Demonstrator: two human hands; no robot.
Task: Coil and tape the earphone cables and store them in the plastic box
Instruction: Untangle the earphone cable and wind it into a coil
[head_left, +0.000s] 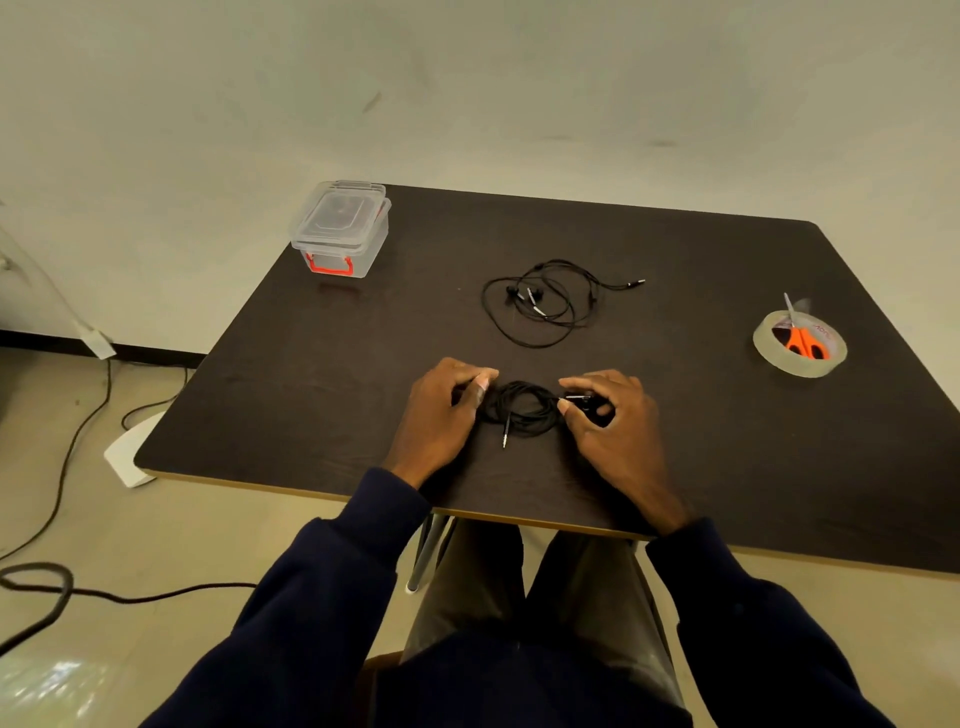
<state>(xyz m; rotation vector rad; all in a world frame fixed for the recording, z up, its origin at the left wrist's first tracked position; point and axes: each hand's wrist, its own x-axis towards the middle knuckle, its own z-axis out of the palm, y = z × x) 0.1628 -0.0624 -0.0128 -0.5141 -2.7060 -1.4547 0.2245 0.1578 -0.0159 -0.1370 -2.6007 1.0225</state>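
Observation:
A coiled black earphone cable (521, 406) lies on the dark table (675, 457) between my hands, its jack plug pointing toward me. My left hand (441, 410) pinches the coil's left side. My right hand (613, 421) grips the coil's right side, where an earbud shows between the fingers. A second black earphone cable (545, 301) lies loose and uncoiled farther back at the table's middle. The clear plastic box (340, 228) with a red latch stands closed with its lid on at the far left corner. A roll of tape (800, 345) sits at the right.
Orange-handled scissors (802, 338) stand inside the tape roll's hole. Black cords (62, 587) run over the floor left of the table, beside a white base. My legs are under the table's near edge.

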